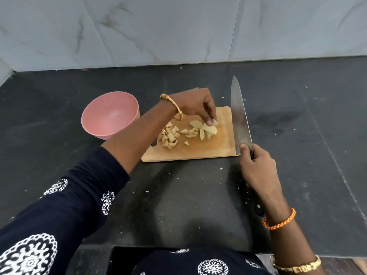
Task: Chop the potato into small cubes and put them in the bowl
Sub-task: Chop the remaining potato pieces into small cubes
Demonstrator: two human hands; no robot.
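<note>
A wooden cutting board [216, 147] lies on the dark counter. On its left part sits a heap of small potato cubes [169, 136]. Longer potato slices [204, 130] lie near the board's middle. My left hand [195, 105] reaches over the board and pinches one slice with thumb and fingertips. My right hand [256, 165] grips the handle of a large knife [239, 116], thumb against the blade's heel. The blade lies along the board's right edge, tip pointing away from me. A pink bowl [110, 115] stands left of the board, tilted toward me, with nothing visible inside.
The black stone counter [297, 126] stretches wide to the right of the board and in front of it. A marble-tiled wall [178, 30] closes the back. Small crumbs dot the counter.
</note>
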